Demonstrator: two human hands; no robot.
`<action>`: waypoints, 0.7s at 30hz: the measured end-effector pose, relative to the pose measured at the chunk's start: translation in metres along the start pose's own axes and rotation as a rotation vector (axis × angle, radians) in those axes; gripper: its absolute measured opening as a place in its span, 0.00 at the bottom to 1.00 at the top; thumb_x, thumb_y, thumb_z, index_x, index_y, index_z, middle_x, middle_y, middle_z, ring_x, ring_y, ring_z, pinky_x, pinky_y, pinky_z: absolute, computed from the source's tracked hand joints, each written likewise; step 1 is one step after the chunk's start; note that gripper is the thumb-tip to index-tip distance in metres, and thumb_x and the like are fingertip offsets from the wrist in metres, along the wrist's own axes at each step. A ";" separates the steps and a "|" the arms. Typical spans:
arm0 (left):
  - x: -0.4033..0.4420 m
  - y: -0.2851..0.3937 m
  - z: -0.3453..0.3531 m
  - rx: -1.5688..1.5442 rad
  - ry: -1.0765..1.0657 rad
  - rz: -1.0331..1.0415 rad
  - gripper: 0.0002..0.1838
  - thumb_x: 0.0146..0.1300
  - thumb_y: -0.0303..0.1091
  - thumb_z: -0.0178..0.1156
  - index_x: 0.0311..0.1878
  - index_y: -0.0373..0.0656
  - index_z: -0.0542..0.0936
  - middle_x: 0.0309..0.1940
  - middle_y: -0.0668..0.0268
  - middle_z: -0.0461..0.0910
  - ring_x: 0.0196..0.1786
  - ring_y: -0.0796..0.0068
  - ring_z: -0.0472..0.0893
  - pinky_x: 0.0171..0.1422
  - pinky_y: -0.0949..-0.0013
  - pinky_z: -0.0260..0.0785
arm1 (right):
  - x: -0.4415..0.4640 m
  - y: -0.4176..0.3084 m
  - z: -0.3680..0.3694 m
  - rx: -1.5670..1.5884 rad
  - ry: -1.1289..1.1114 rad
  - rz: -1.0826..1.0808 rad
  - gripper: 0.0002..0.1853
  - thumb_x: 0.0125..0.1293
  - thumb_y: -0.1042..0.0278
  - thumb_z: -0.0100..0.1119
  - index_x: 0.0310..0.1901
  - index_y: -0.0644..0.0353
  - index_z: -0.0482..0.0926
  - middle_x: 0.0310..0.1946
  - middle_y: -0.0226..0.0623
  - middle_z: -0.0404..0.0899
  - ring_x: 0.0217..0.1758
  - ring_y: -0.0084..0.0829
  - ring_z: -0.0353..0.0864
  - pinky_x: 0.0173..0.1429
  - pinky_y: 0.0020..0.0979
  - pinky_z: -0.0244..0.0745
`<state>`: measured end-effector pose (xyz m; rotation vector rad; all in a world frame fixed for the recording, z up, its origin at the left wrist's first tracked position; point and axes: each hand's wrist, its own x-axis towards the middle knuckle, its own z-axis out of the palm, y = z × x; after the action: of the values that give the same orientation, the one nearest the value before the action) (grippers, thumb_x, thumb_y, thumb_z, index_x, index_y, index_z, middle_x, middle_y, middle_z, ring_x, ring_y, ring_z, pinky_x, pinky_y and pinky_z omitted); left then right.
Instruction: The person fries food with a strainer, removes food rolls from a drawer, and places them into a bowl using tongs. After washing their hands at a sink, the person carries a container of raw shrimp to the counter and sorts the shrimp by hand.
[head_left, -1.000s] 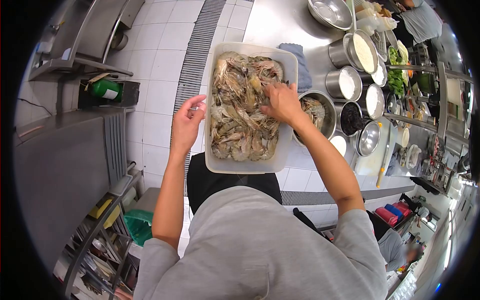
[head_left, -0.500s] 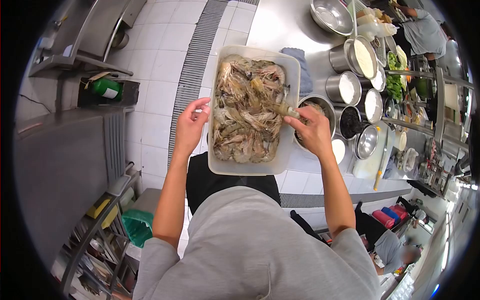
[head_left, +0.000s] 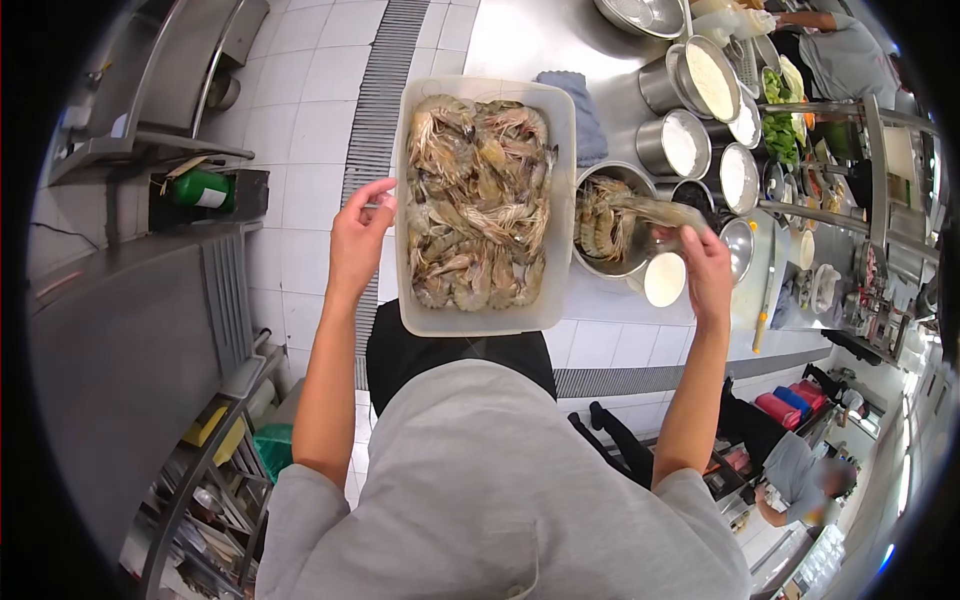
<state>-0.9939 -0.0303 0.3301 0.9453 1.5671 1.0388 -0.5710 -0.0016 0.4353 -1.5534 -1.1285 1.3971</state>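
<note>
A rectangular plastic container [head_left: 562, 240] full of raw whole prawns [head_left: 475, 215] sits in front of me, its left part out over the floor. My left hand [head_left: 362, 235] is at the container's left rim, thumb and forefinger against the edge; the other fingers are mostly hidden. Pinched in my right hand [head_left: 707, 275] is a single prawn [head_left: 660, 212], held out to the right with its head end pointing left. That prawn hangs over a round steel pot [head_left: 648, 183] in which several prawns [head_left: 605, 225] lie.
Beside the pot is a small white round bowl [head_left: 665, 280]. Behind stand steel pots of white powder [head_left: 684, 143], a folded grey-blue cloth [head_left: 573, 112] and metal bowls [head_left: 648, 14]. A long knife [head_left: 765, 300] lies at the right. Co-workers [head_left: 805, 470] stand farther off.
My right hand has moved right with the prawn, from the container's right edge to over the steel pot. My left hand stays at the container's left rim. The view has shifted slightly.
</note>
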 end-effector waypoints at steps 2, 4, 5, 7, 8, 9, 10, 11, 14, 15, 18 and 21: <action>-0.001 0.001 0.001 0.013 0.005 0.010 0.17 0.67 0.32 0.58 0.58 0.41 0.79 0.40 0.69 0.78 0.35 0.83 0.76 0.44 0.76 0.71 | 0.000 0.004 0.007 -0.500 0.131 -0.125 0.16 0.65 0.65 0.64 0.49 0.66 0.80 0.43 0.41 0.83 0.46 0.31 0.84 0.52 0.29 0.76; -0.004 0.001 0.000 0.008 0.006 0.002 0.17 0.67 0.32 0.58 0.58 0.41 0.79 0.40 0.69 0.77 0.35 0.83 0.75 0.44 0.76 0.72 | -0.005 0.003 0.021 -1.005 0.251 -0.252 0.15 0.63 0.65 0.66 0.48 0.64 0.81 0.41 0.40 0.84 0.44 0.30 0.84 0.49 0.28 0.75; -0.005 0.000 0.000 0.003 0.010 0.001 0.17 0.67 0.32 0.58 0.58 0.41 0.79 0.40 0.69 0.77 0.35 0.83 0.75 0.45 0.76 0.72 | -0.010 -0.004 0.031 -0.922 0.152 -0.251 0.14 0.62 0.65 0.67 0.47 0.64 0.82 0.41 0.39 0.84 0.42 0.28 0.83 0.47 0.28 0.75; -0.007 -0.005 -0.002 0.000 0.006 -0.008 0.17 0.67 0.32 0.59 0.58 0.41 0.79 0.40 0.69 0.77 0.35 0.83 0.75 0.45 0.76 0.72 | -0.022 -0.002 0.056 -0.812 -0.049 -0.296 0.11 0.58 0.71 0.70 0.43 0.62 0.82 0.38 0.38 0.83 0.40 0.30 0.81 0.46 0.30 0.74; -0.008 -0.007 -0.002 -0.007 0.000 -0.010 0.17 0.67 0.32 0.59 0.58 0.41 0.79 0.40 0.69 0.77 0.35 0.83 0.75 0.45 0.76 0.72 | -0.023 0.006 0.068 -0.885 -0.188 -0.520 0.10 0.57 0.70 0.69 0.41 0.59 0.83 0.37 0.41 0.82 0.41 0.41 0.82 0.46 0.38 0.76; -0.009 -0.008 -0.002 -0.008 0.000 -0.011 0.17 0.67 0.32 0.59 0.58 0.41 0.79 0.40 0.69 0.77 0.35 0.83 0.75 0.45 0.76 0.72 | -0.028 0.012 0.084 -0.915 -0.270 -0.624 0.08 0.55 0.74 0.68 0.38 0.60 0.83 0.36 0.40 0.81 0.41 0.42 0.81 0.47 0.40 0.75; -0.011 -0.009 -0.001 -0.033 0.004 -0.015 0.17 0.66 0.32 0.59 0.58 0.41 0.79 0.40 0.69 0.77 0.35 0.83 0.75 0.44 0.76 0.72 | -0.033 0.015 0.099 -0.981 -0.406 -0.627 0.08 0.53 0.76 0.64 0.37 0.60 0.83 0.37 0.38 0.81 0.45 0.39 0.80 0.50 0.40 0.73; -0.013 -0.011 -0.001 -0.058 0.010 -0.019 0.17 0.66 0.32 0.59 0.57 0.41 0.79 0.40 0.69 0.77 0.35 0.83 0.75 0.44 0.76 0.71 | -0.036 0.028 0.109 -1.132 -0.567 -0.661 0.06 0.56 0.73 0.57 0.33 0.59 0.84 0.37 0.35 0.82 0.47 0.35 0.77 0.52 0.37 0.69; -0.017 -0.010 -0.001 -0.025 -0.001 -0.023 0.19 0.64 0.32 0.62 0.58 0.41 0.77 0.40 0.70 0.77 0.35 0.83 0.75 0.42 0.75 0.71 | -0.028 0.071 0.128 -1.463 -0.905 -0.697 0.09 0.57 0.69 0.52 0.33 0.59 0.82 0.37 0.33 0.79 0.47 0.33 0.73 0.54 0.35 0.64; -0.017 -0.014 0.000 -0.026 0.005 -0.027 0.19 0.64 0.32 0.62 0.58 0.41 0.77 0.40 0.70 0.77 0.35 0.83 0.75 0.42 0.75 0.71 | -0.023 0.084 0.129 -1.462 -0.912 -0.700 0.09 0.57 0.69 0.52 0.33 0.59 0.82 0.37 0.33 0.79 0.47 0.33 0.73 0.54 0.35 0.64; -0.017 -0.025 0.003 0.055 -0.007 0.045 0.21 0.63 0.31 0.64 0.59 0.42 0.76 0.39 0.70 0.77 0.35 0.82 0.75 0.39 0.74 0.70 | -0.011 0.099 0.134 -1.609 -0.943 -0.789 0.13 0.61 0.63 0.48 0.31 0.57 0.83 0.34 0.32 0.78 0.48 0.32 0.70 0.56 0.36 0.61; -0.017 -0.021 0.002 0.043 -0.016 0.006 0.22 0.61 0.31 0.64 0.60 0.44 0.76 0.40 0.69 0.76 0.34 0.81 0.77 0.36 0.73 0.70 | -0.006 0.092 0.138 -1.608 -1.023 -0.801 0.13 0.62 0.61 0.48 0.30 0.56 0.83 0.34 0.31 0.78 0.48 0.32 0.71 0.56 0.36 0.61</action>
<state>-0.9898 -0.0529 0.3157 0.9856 1.5801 1.0027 -0.6962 -0.0421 0.3339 -0.6674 -3.4952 0.4329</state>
